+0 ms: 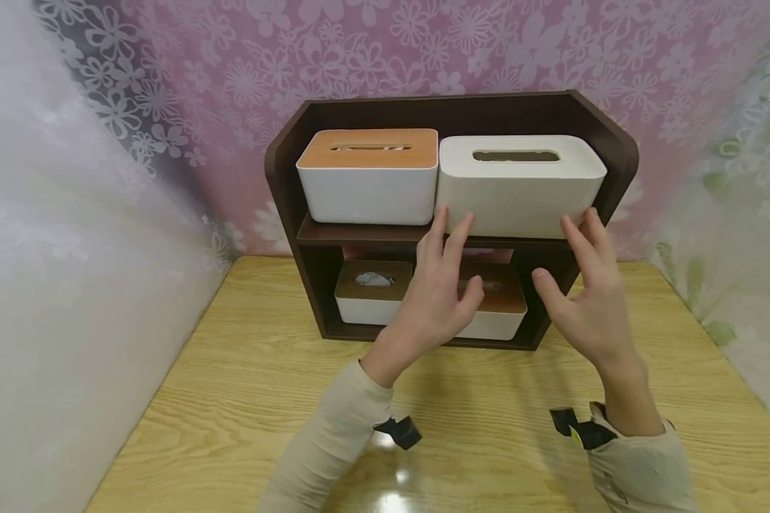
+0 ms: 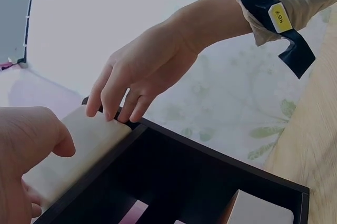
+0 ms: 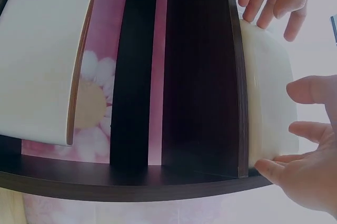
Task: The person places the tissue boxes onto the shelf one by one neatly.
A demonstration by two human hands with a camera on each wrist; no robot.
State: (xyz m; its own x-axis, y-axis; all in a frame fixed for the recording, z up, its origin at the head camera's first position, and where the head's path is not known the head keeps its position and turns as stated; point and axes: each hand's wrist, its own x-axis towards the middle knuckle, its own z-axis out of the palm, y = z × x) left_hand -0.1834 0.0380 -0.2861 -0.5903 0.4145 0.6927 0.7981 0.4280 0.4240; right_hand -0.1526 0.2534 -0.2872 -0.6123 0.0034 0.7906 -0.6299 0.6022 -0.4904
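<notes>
A cream tissue box [image 1: 520, 203] with an oval slot in its top stands on the right half of the upper deck of a dark brown two-tier shelf [image 1: 366, 234]. The fingertips of my left hand [image 1: 433, 292] touch the lower left of its front, fingers spread and fairly straight. My right hand [image 1: 590, 299] reaches the lower right corner, thumb held apart. In the right wrist view both hands are at opposite ends of the cream box [image 3: 274, 92], neither curled around it. Directly left of it sits a white tissue box with a wooden lid [image 1: 368, 192].
On the lower deck stand a white box with a brown lid [image 1: 362, 306] and another wood-lidded box [image 1: 497, 324], partly hidden by my left hand. The shelf stands on a wood-grain table [image 1: 231, 385] before a pink floral backdrop [image 1: 385, 57].
</notes>
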